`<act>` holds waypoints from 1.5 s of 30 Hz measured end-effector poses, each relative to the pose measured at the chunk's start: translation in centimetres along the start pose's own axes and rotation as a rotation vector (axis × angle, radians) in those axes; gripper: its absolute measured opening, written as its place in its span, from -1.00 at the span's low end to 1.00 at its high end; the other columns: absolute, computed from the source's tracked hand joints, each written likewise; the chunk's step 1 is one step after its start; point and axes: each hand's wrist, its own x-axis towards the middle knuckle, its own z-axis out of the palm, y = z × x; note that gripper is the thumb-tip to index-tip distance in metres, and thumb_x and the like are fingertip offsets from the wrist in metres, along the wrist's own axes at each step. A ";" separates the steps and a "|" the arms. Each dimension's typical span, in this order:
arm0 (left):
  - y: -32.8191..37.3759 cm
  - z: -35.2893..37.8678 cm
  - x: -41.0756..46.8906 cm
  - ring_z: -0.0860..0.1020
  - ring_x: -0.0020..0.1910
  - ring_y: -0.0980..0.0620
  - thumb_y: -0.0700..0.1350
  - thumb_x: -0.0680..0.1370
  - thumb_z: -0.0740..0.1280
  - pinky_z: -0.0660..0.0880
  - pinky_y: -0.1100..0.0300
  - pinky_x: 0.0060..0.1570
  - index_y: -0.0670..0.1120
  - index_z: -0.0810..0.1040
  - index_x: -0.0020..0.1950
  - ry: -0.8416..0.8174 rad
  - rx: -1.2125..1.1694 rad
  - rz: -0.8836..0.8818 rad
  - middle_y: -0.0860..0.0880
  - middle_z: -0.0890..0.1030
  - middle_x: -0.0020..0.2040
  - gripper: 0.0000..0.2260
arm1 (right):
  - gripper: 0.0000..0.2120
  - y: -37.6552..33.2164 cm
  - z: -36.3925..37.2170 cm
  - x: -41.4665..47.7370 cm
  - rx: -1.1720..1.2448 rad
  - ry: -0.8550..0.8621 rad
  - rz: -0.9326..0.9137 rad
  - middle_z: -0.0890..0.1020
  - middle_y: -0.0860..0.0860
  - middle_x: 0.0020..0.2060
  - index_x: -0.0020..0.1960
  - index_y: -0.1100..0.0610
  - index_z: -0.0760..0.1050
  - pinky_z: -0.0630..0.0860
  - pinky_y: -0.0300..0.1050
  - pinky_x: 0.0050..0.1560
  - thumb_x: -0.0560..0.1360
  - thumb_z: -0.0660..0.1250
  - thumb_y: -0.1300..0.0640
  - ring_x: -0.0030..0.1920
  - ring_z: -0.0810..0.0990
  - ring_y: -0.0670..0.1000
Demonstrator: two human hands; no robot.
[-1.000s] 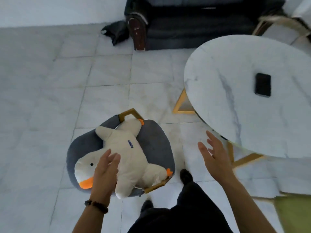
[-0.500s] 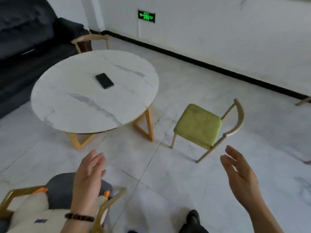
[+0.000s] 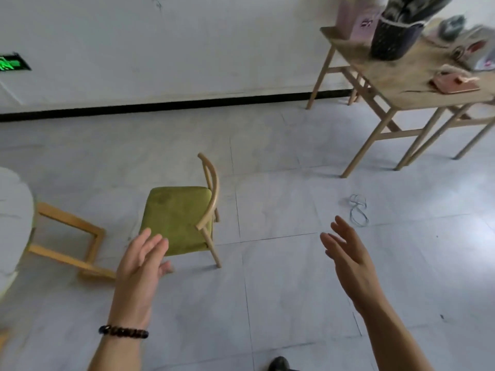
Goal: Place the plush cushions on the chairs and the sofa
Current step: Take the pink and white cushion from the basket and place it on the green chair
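Observation:
A small chair with a green seat (image 3: 178, 215) and a curved wooden back stands on the tiled floor, nothing on its seat. My left hand (image 3: 140, 269), with a bead bracelet at the wrist, hovers open just in front of the seat's near corner. Off to the right, my right hand (image 3: 348, 258) is open too, fingers spread, above bare floor. Neither hand holds anything. No plush cushion is in view.
The round marble table (image 3: 13, 210) with its wooden base (image 3: 72, 245) is at the left edge. A wooden side table (image 3: 396, 84) with a dark bag and small items stands at the upper right. A loose wire (image 3: 357, 210) lies on the floor.
The view has swung right: the duck plush on the grey chair and the sofa have left the frame. My left hand has let go of the plush. The green chair is nearer now.

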 end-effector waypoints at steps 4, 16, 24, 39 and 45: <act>2.6 7.3 3.7 0.57 0.28 0.02 -0.02 0.54 0.45 0.51 -0.11 0.25 -0.02 0.39 0.52 -0.065 0.036 0.005 0.00 0.56 0.36 -0.44 | -0.47 -2.6 -1.7 7.6 0.020 -0.001 -0.023 0.45 -0.17 0.45 0.55 -0.15 0.30 0.40 0.02 0.43 0.62 0.33 0.07 0.42 0.46 -0.10; 6.8 29.8 30.0 0.57 0.29 -0.02 -0.17 0.60 0.37 0.53 -0.10 0.26 -0.04 0.48 0.40 -0.214 0.037 -0.054 -0.04 0.58 0.31 -0.64 | -0.56 -7.7 -0.3 36.5 -0.072 0.092 0.005 0.50 -0.11 0.40 0.45 -0.18 0.37 0.41 -0.11 0.29 0.60 0.33 0.02 0.41 0.46 -0.09; 15.4 47.9 48.0 0.58 0.28 -0.06 -0.22 0.61 0.35 0.54 -0.13 0.23 -0.02 0.51 0.31 -0.405 0.151 0.026 -0.06 0.62 0.24 -0.72 | -0.64 -13.7 -1.4 55.0 0.009 0.277 0.003 0.55 -0.10 0.34 0.38 -0.16 0.39 0.46 0.01 0.36 0.61 0.30 0.03 0.33 0.54 -0.06; 26.4 80.3 77.8 0.60 0.24 -0.02 -0.12 0.57 0.38 0.56 0.02 0.10 0.06 0.56 0.23 -0.492 0.214 0.098 0.00 0.66 0.17 -0.76 | -0.60 -26.0 -3.4 101.9 -0.022 0.234 -0.041 0.55 -0.08 0.35 0.43 -0.07 0.43 0.51 -0.03 0.28 0.61 0.34 0.07 0.34 0.53 -0.06; 27.9 89.9 90.7 0.61 0.23 -0.05 -0.03 0.49 0.47 0.55 -0.07 0.16 0.10 0.57 0.15 -0.479 0.176 0.049 0.00 0.67 0.15 -0.75 | -0.62 -29.7 -0.7 118.2 -0.099 0.205 -0.039 0.55 -0.10 0.33 0.42 -0.11 0.43 0.52 -0.25 0.12 0.62 0.34 0.06 0.31 0.54 -0.10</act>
